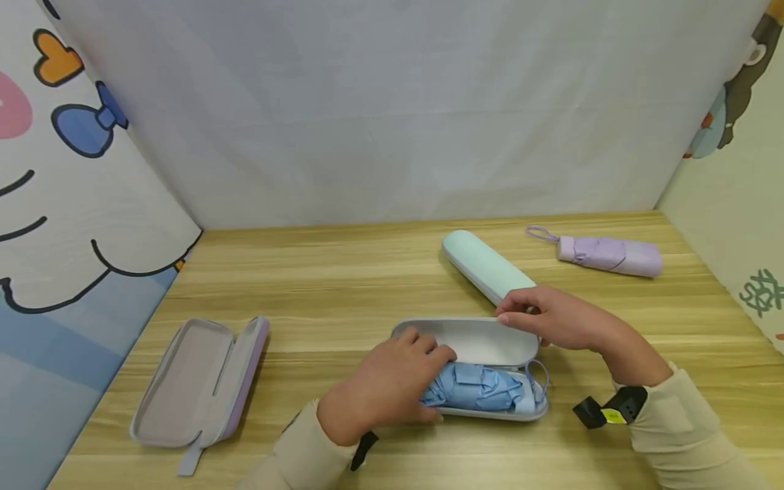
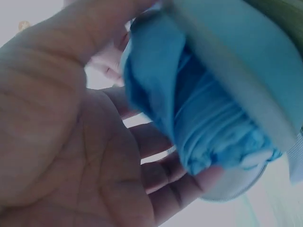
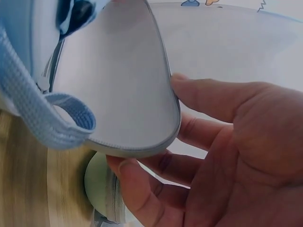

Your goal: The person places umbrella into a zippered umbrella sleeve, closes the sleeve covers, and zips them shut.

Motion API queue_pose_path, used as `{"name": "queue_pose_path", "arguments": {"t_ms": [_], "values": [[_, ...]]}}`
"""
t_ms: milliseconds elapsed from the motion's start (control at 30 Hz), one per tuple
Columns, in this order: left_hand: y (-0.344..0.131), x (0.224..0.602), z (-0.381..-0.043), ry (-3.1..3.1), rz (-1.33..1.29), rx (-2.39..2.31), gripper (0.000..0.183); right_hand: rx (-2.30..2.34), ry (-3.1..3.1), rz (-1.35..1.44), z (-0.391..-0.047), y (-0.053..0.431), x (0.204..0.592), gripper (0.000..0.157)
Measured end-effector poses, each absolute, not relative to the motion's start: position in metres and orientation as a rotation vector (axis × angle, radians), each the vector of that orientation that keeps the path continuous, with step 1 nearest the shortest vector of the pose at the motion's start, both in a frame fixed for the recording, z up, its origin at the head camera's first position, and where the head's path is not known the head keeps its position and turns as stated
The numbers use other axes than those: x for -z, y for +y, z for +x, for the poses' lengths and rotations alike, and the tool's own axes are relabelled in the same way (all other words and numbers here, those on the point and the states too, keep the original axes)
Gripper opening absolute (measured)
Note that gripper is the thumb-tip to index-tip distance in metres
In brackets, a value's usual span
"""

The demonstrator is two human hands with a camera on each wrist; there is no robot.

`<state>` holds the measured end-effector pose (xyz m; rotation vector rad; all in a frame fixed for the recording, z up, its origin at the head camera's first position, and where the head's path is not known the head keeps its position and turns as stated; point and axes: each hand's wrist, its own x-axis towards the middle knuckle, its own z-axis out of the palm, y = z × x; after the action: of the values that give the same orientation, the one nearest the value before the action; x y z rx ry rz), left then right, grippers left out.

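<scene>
A folded blue umbrella (image 1: 480,386) lies in the lower half of an opened zip case (image 1: 484,339) with a pale grey lining. My left hand (image 1: 386,381) grips the umbrella's left end, thumb at the case's near edge and fingers over the fabric. The left wrist view shows the pleated umbrella (image 2: 213,116) against the case's light-blue shell (image 2: 251,52). On the raised lid, my right hand (image 1: 560,318) pinches the rim at its right end. The umbrella's blue wrist loop (image 3: 71,120) hangs out beside the lid (image 3: 118,80) in the right wrist view.
A closed mint-green case (image 1: 486,265) lies behind the lid, near my right hand. Further right at the back is a folded lilac umbrella (image 1: 609,255). An opened lilac case (image 1: 184,388) lies at the left of the wooden table (image 1: 318,272). A white cloth wall (image 1: 392,136) stands behind.
</scene>
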<state>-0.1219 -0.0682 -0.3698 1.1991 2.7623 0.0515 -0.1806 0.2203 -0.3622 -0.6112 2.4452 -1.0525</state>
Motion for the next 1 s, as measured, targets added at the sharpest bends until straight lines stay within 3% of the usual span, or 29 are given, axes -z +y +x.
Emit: {"name": "queue_pose_path", "arguments": {"t_ms": [233, 467, 767, 1000], "values": [[-0.080, 0.360, -0.129, 2.649, 1.086, -0.277, 0.057, 1.084, 2.417, -0.606, -0.179, 0.220, 0.364, 0.022], [-0.074, 0.363, -0.129, 2.678, 1.136, -0.144, 0.066, 1.086, 2.374, -0.587, -0.177, 0.219, 0.363, 0.024], [-0.064, 0.365, -0.121, 2.754, 1.179, -0.025, 0.046, 1.095, 2.404, -0.590, -0.175, 0.217, 0.361, 0.024], [-0.067, 0.361, -0.119, 2.743, 1.105, -0.091, 0.059, 1.095, 2.396, -0.592, -0.176, 0.218, 0.360, 0.022]]}}
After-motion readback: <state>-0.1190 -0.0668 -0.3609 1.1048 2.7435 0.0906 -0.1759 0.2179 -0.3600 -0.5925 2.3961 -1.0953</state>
